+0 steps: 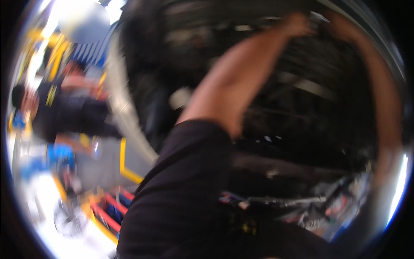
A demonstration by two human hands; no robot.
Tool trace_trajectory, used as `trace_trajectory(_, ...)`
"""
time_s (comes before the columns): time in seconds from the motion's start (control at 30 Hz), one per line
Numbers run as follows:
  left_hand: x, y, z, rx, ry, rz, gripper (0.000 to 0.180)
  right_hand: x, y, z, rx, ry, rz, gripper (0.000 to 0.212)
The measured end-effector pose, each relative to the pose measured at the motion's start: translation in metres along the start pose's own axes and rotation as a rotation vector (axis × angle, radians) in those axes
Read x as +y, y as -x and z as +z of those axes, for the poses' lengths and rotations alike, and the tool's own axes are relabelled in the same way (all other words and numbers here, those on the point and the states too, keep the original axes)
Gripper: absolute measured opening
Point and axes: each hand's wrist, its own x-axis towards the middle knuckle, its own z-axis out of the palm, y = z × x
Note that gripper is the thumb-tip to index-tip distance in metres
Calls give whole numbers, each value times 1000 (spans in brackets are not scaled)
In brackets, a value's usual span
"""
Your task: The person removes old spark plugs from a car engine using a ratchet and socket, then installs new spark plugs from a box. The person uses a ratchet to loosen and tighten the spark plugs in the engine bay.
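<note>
My left arm, in a dark short sleeve, stretches up across a dark, cluttered cavity that looks like a vehicle's engine bay (276, 116). At its far upper end is my left hand (297, 25), smeared by motion. Close by on the right, my right hand (341, 26) comes in from an arm curving along the right rim. Between the two hands shows a small silvery piece (319, 17), too blurred to name. Whether either hand grips it cannot be told. Fingers of both hands are too smeared to read.
A long metal tool, perhaps a ratchet (297, 201), lies below among crumpled plastic bags (336, 207). A pale curved edge (123, 97) bounds the cavity on the left. Beyond it, a person in dark clothes (64, 108) appears sideways, near an orange-edged rack with red bars (108, 213).
</note>
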Motion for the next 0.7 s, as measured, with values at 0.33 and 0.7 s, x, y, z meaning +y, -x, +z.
trace_trajectory(0.33, 36, 64, -51, 29, 439, -59, 37, -35, -31, -43, -311, -540, 28, 22)
trace_trajectory(0.7, 53, 56, -58, 26, -50, -72, 36, -53, -1, -51, -58, -362, 375, 22)
